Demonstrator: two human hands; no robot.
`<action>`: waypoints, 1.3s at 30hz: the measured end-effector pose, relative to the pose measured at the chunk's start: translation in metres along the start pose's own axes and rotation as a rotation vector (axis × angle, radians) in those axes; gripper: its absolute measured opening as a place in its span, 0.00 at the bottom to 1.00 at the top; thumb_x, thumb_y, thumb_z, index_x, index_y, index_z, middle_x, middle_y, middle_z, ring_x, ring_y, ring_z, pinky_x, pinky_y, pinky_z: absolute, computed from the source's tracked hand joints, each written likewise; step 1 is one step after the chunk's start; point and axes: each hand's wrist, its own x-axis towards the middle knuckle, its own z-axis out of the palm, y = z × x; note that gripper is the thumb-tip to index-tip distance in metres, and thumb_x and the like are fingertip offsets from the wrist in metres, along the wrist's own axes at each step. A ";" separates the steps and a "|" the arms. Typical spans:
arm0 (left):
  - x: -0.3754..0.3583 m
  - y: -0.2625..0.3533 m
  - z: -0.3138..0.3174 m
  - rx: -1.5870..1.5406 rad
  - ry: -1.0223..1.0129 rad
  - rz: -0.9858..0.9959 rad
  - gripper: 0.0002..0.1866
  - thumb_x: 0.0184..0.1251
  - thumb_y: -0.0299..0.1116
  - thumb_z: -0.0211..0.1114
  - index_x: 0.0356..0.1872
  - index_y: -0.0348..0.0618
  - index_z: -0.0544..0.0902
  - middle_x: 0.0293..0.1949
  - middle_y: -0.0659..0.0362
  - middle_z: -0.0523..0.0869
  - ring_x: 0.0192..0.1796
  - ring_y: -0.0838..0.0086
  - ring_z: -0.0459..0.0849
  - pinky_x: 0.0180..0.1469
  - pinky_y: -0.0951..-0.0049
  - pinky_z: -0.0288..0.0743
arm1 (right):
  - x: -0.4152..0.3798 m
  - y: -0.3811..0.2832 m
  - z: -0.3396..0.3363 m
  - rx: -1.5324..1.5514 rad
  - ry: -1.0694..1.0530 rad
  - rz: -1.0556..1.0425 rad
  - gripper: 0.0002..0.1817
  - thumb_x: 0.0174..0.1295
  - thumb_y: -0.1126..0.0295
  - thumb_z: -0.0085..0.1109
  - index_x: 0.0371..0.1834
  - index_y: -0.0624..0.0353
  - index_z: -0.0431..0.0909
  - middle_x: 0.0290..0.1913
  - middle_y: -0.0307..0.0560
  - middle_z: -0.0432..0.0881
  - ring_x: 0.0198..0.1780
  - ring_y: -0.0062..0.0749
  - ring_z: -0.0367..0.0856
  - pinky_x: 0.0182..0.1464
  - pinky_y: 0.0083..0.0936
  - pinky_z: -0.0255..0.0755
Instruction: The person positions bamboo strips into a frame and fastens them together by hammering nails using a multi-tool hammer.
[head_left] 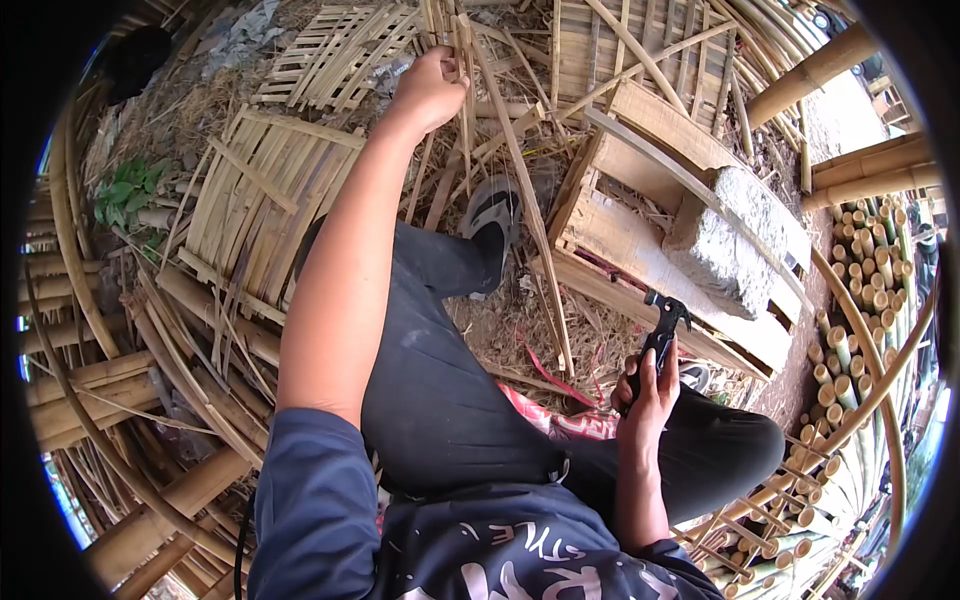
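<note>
Long tan split-bamboo strips (pixel 511 150) slant down before the black-trousered legs (pixel 425 370), my left hand (pixel 430 92) curled by their upper end, grip unclear from here, so I'd keep the black claw-headed hammer (pixel 658 345), clasped in my right hand (pixel 650 388), well clear.

Bright daylight glares at upper right, while fisheye distortion bends the edges
</note>
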 end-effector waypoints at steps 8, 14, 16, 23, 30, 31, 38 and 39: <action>-0.023 0.007 -0.006 0.444 -0.128 -0.084 0.27 0.74 0.31 0.59 0.71 0.35 0.68 0.69 0.42 0.75 0.72 0.55 0.74 0.73 0.59 0.67 | 0.002 0.002 -0.006 -0.013 -0.027 -0.012 0.24 0.78 0.65 0.52 0.74 0.48 0.61 0.31 0.37 0.74 0.18 0.13 0.65 0.15 0.14 0.58; -0.031 -0.028 0.046 0.514 -0.345 0.041 0.39 0.68 0.38 0.66 0.77 0.43 0.61 0.73 0.44 0.70 0.74 0.52 0.69 0.74 0.57 0.65 | 0.000 -0.001 -0.007 -0.019 -0.034 -0.013 0.27 0.78 0.65 0.52 0.77 0.47 0.58 0.31 0.38 0.74 0.17 0.13 0.64 0.16 0.13 0.58; -0.034 -0.036 0.059 0.391 -0.322 0.164 0.39 0.66 0.41 0.68 0.76 0.47 0.62 0.72 0.43 0.71 0.74 0.51 0.69 0.73 0.56 0.67 | -0.001 -0.002 -0.008 -0.007 -0.016 -0.009 0.28 0.77 0.66 0.53 0.78 0.48 0.57 0.31 0.37 0.73 0.18 0.14 0.64 0.17 0.14 0.58; -0.023 -0.073 0.074 0.247 -0.204 0.364 0.26 0.64 0.45 0.72 0.59 0.45 0.78 0.62 0.46 0.81 0.66 0.53 0.79 0.67 0.56 0.72 | -0.002 -0.002 -0.014 0.041 -0.011 0.005 0.32 0.77 0.68 0.54 0.81 0.50 0.55 0.31 0.37 0.71 0.20 0.14 0.62 0.19 0.14 0.57; -0.027 -0.048 0.057 0.365 -0.205 0.152 0.24 0.64 0.55 0.70 0.42 0.44 0.80 0.41 0.50 0.86 0.49 0.58 0.87 0.51 0.56 0.80 | -0.003 -0.002 -0.015 0.058 0.011 0.001 0.33 0.77 0.68 0.55 0.82 0.50 0.53 0.32 0.37 0.71 0.20 0.14 0.61 0.20 0.14 0.56; -0.026 -0.052 0.059 0.344 -0.192 0.133 0.23 0.65 0.56 0.68 0.42 0.44 0.81 0.39 0.50 0.86 0.48 0.58 0.87 0.50 0.57 0.80 | -0.003 -0.001 -0.015 0.060 -0.001 0.006 0.33 0.77 0.68 0.55 0.82 0.50 0.53 0.32 0.37 0.71 0.19 0.14 0.61 0.20 0.14 0.55; -0.003 -0.087 0.064 0.242 -0.092 0.168 0.16 0.70 0.48 0.63 0.44 0.45 0.82 0.35 0.51 0.87 0.43 0.57 0.88 0.50 0.59 0.80 | -0.003 -0.002 -0.018 0.068 0.002 0.023 0.34 0.77 0.68 0.55 0.82 0.48 0.51 0.32 0.38 0.72 0.20 0.14 0.61 0.20 0.14 0.55; -0.002 -0.089 0.062 0.228 -0.063 0.181 0.15 0.70 0.47 0.63 0.44 0.45 0.82 0.36 0.52 0.88 0.44 0.57 0.88 0.50 0.59 0.80 | -0.003 -0.002 -0.018 0.066 0.000 0.027 0.34 0.77 0.68 0.55 0.82 0.48 0.51 0.32 0.38 0.73 0.20 0.14 0.61 0.20 0.14 0.55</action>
